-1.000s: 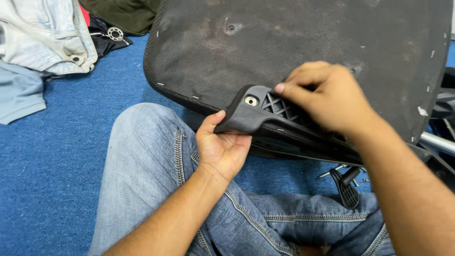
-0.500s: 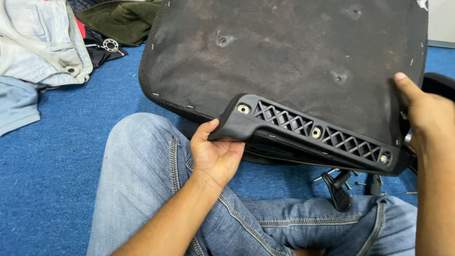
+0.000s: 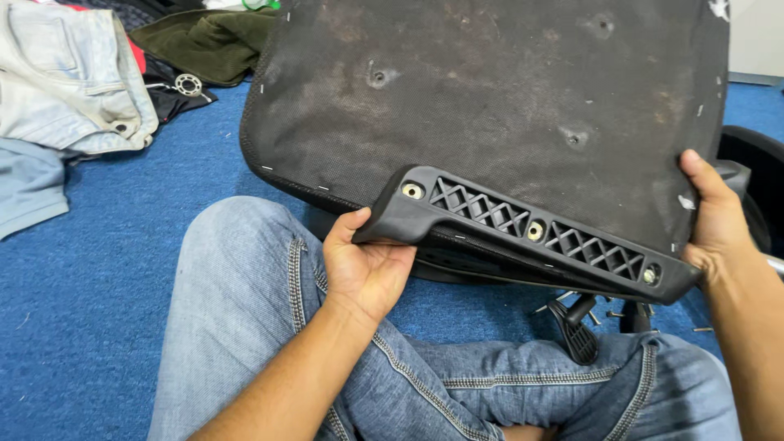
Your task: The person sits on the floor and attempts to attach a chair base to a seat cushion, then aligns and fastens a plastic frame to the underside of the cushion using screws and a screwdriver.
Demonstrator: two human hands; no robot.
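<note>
The underside of a chair seat (image 3: 490, 90), covered in worn dark fabric, stands tilted above my lap. A black plastic armrest bracket (image 3: 531, 233) with a lattice pattern and three bolt holes lies along its near edge. My left hand (image 3: 367, 265) grips the bracket's left end from below, thumb up against it. My right hand (image 3: 719, 216) holds the seat's right edge near the bracket's other end, thumb on the fabric.
I sit on a blue carpet (image 3: 90, 286), knees in blue jeans (image 3: 245, 310). Clothes (image 3: 73, 73) are piled at the upper left. A black-handled tool (image 3: 576, 331) and loose screws (image 3: 612, 314) lie by my right leg. A black chair part (image 3: 755, 163) sits at the right.
My right hand left the bracket's left end and moved to the seat's right edge. The seat shifted slightly left, exposing the full bracket. My left hand kept its hold.
</note>
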